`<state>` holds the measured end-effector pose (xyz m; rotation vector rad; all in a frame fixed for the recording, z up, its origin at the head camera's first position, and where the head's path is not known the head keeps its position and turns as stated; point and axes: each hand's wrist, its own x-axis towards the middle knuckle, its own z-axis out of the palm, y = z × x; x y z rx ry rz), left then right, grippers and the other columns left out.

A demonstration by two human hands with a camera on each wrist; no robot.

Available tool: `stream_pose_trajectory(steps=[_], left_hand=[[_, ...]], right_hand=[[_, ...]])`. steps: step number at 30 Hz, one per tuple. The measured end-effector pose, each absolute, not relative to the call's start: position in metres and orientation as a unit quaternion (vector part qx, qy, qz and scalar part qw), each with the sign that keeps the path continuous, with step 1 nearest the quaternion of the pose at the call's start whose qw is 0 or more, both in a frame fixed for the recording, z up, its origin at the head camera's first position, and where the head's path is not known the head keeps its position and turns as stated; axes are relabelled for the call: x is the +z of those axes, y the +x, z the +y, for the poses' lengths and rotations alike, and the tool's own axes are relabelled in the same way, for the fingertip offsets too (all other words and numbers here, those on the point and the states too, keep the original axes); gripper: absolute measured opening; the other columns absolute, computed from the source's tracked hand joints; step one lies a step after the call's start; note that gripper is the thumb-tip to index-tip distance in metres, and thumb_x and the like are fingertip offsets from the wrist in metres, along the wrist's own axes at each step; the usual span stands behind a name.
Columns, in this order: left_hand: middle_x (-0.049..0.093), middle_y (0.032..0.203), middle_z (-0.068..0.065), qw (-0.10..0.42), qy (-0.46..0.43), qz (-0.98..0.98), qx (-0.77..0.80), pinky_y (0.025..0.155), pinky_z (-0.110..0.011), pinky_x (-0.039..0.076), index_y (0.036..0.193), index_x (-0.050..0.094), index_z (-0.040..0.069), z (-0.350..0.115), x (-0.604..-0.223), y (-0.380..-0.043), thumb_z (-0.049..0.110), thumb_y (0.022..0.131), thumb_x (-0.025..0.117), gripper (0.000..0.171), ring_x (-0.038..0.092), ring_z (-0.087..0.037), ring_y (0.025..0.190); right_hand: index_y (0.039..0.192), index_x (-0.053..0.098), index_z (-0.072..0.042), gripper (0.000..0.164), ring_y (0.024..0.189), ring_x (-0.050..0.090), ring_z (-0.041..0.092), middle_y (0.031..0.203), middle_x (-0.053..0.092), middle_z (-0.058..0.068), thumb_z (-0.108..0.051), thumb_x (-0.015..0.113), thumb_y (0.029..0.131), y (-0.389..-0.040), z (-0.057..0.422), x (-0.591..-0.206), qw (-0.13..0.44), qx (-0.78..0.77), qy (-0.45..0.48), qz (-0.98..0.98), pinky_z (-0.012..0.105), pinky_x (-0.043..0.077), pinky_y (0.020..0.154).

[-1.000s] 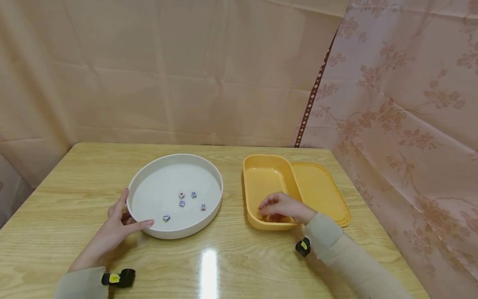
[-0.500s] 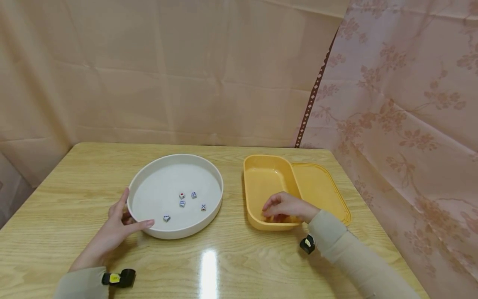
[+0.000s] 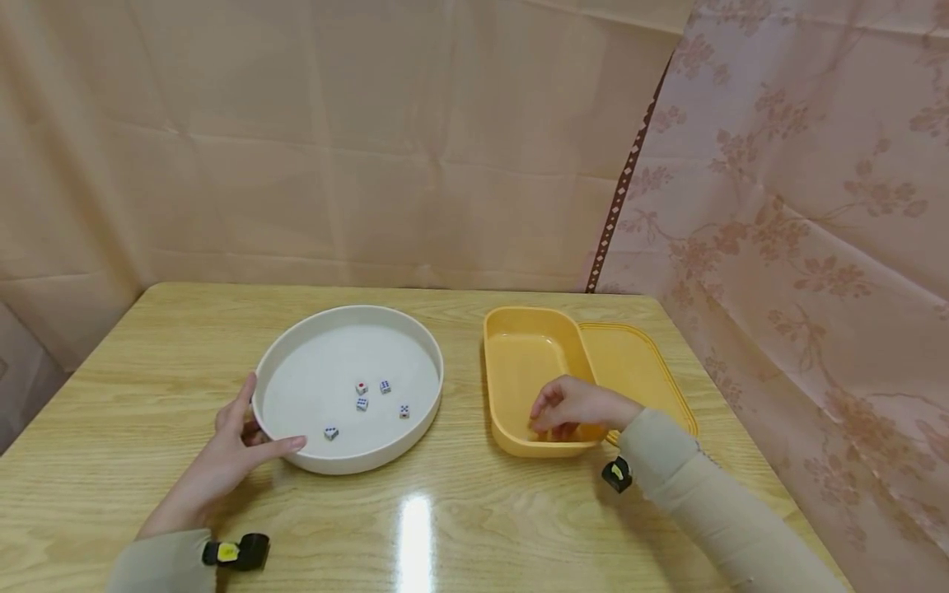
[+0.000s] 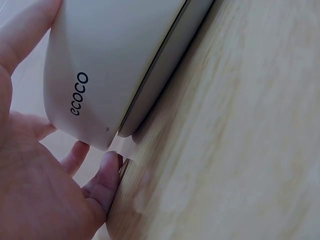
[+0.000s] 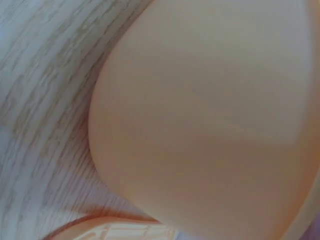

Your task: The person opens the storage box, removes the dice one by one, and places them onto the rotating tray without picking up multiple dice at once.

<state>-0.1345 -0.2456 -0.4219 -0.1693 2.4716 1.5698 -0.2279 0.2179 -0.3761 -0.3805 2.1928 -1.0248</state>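
My left hand [image 3: 236, 449] holds the near left side of a round white tray [image 3: 296, 329], its thumb over the rim and its fingers along the outside. Lettering reading "ecoco" marks the tray wall [image 4: 95, 75] in the left wrist view. Several small white dice [image 3: 362, 404] lie on the tray floor, mostly towards the near right. Reaching into the near end of a yellow rectangular box [image 3: 511, 346], my right hand [image 3: 574, 405] has bent fingers pointing down. Whether anything is between its fingertips is hidden. Only the box's outer wall [image 5: 200, 115] fills the right wrist view.
A flat yellow lid [image 3: 645, 371] lies against the right side of the box. Both containers stand on a wood-grain table [image 3: 474, 519]. Behind the table hangs a beige curtain [image 3: 356, 148], with a flowered cloth [image 3: 808, 206] along the right.
My right hand has shifted slightly to the right within the near end of the box, its forearm moving with it. The left hand, tray and dice look the same.
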Motion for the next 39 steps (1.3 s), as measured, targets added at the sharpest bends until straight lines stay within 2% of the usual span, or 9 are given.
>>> stream_pose_trajectory(steps=[7, 12, 19, 30, 35, 39], left_hand=[[-0.016, 0.154, -0.036, 0.103, -0.057, 0.838, 0.533, 0.114, -0.064, 0.023, 0.151, -0.03, 0.022, -0.246, -0.422, -0.134, 0.035, 0.088, 0.075, 0.123, 0.028, -0.048, 0.137], [-0.017, 0.154, -0.036, 0.108, -0.062, 0.839, 0.529, 0.114, -0.064, 0.023, 0.151, -0.03, 0.023, -0.246, -0.422, -0.134, 0.037, 0.088, 0.075, 0.123, 0.028, -0.048, 0.137], [-0.017, 0.154, -0.036, 0.11, -0.064, 0.841, 0.526, 0.114, -0.066, 0.022, 0.151, -0.03, 0.022, -0.247, -0.422, -0.135, 0.038, 0.088, 0.075, 0.123, 0.027, -0.05, 0.137], [-0.016, 0.154, -0.036, 0.108, -0.057, 0.845, 0.521, 0.114, -0.065, 0.024, 0.151, -0.03, 0.022, -0.247, -0.423, -0.136, 0.038, 0.088, 0.075, 0.123, 0.027, -0.051, 0.138], [-0.017, 0.154, -0.036, 0.111, -0.059, 0.844, 0.521, 0.114, -0.066, 0.022, 0.15, -0.031, 0.022, -0.247, -0.422, -0.136, 0.038, 0.088, 0.075, 0.124, 0.025, -0.052, 0.139], [-0.015, 0.153, -0.036, 0.107, -0.058, 0.846, 0.519, 0.114, -0.065, 0.023, 0.151, -0.03, 0.021, -0.247, -0.422, -0.136, 0.037, 0.088, 0.075, 0.124, 0.027, -0.051, 0.138]], right_hand=[[0.099, 0.067, 0.005, 0.015, 0.063, 0.056, 0.01, 0.078, 0.068, 0.003, -0.002, 0.068, 0.086, -0.228, 0.222, -0.375, 0.332, -0.342, -0.178, 0.861, 0.024, 0.049, 0.06], [0.097, 0.069, 0.0, 0.017, 0.061, 0.051, 0.01, 0.075, 0.063, 0.001, 0.005, 0.065, 0.081, -0.228, 0.221, -0.375, 0.324, -0.28, -0.193, 0.883, 0.022, 0.044, 0.056], [0.092, 0.069, -0.005, 0.023, 0.058, 0.048, 0.009, 0.076, 0.061, 0.001, 0.01, 0.059, 0.079, -0.228, 0.218, -0.379, 0.319, -0.236, -0.187, 0.899, 0.019, 0.039, 0.053], [0.079, 0.069, -0.01, 0.009, 0.066, 0.05, 0.007, 0.072, 0.06, -0.007, -0.001, 0.067, 0.08, -0.229, 0.217, -0.383, 0.31, -0.2, -0.226, 0.901, 0.02, 0.043, 0.064], [0.086, 0.072, -0.009, 0.01, 0.068, 0.05, 0.006, 0.077, 0.062, -0.007, -0.003, 0.065, 0.085, -0.231, 0.216, -0.385, 0.316, -0.207, -0.246, 0.893, 0.02, 0.043, 0.067], [0.094, 0.073, -0.008, 0.015, 0.062, 0.046, 0.006, 0.073, 0.057, -0.007, -0.002, 0.061, 0.088, -0.231, 0.215, -0.387, 0.329, -0.241, -0.259, 0.875, 0.018, 0.039, 0.059]])
